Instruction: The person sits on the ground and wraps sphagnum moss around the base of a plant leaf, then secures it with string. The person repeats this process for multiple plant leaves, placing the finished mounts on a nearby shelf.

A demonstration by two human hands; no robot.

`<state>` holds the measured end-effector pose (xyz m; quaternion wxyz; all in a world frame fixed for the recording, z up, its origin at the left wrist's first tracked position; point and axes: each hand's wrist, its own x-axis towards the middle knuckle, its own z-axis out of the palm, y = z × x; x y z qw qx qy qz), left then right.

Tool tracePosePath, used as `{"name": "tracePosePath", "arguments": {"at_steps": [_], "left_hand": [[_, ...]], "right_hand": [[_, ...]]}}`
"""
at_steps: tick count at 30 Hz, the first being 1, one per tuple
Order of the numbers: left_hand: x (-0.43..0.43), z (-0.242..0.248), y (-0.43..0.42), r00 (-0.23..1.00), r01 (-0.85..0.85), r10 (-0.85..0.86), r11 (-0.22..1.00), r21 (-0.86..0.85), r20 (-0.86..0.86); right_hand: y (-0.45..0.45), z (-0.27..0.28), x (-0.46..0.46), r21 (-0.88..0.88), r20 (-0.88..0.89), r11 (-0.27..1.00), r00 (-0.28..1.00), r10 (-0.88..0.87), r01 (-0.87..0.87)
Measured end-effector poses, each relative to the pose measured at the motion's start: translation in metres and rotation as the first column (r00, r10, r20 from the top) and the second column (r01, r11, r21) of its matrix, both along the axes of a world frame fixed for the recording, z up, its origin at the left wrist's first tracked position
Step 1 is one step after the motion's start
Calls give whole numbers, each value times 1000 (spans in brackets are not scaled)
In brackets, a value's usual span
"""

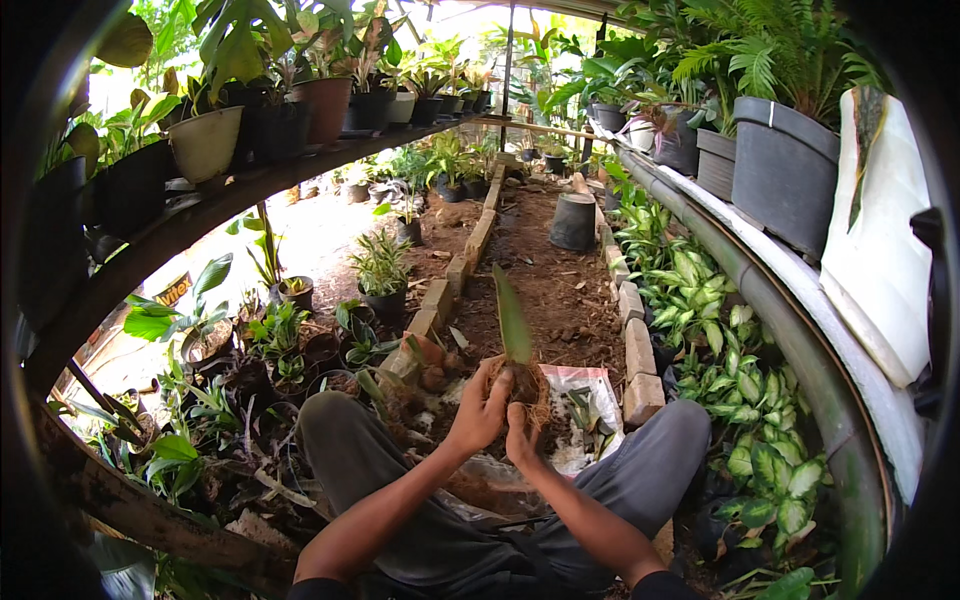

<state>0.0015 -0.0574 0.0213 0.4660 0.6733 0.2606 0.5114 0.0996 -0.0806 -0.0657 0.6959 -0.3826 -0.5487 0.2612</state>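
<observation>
Between my knees, my left hand and my right hand both hold the brown fibrous root ball of a plant. One broad, pointed green leaf stands up from it. The fingers of my left hand lie over the root ball's left side, and those of my right hand are at its lower side. Beneath the hands a white plastic sack is spread on the ground, with cut leaf pieces and soil on it. A rounded orange-brown object sits at the sack's upper left.
Brick edging borders the dirt path, where a black pot stands farther off. Variegated plants grow on the right under a bamboo rail. Potted plants crowd the left, below a raised wooden shelf with more pots.
</observation>
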Motion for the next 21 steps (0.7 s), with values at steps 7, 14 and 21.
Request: {"name": "tracePosePath", "arguments": {"at_steps": [7, 14, 21], "left_hand": [[3, 0, -6, 982, -110, 158, 923, 370, -102], [2, 5, -9, 930, -46, 201, 894, 446, -308], [-7, 8, -7, 872, 89, 168, 869, 486, -460]], "right_hand": [[1, 26, -2, 157, -64, 970, 982, -179, 187], [-2, 35, 8, 6, 86, 973, 969, -231, 232], [-2, 46, 28, -234, -187, 967, 981, 54, -98]]}}
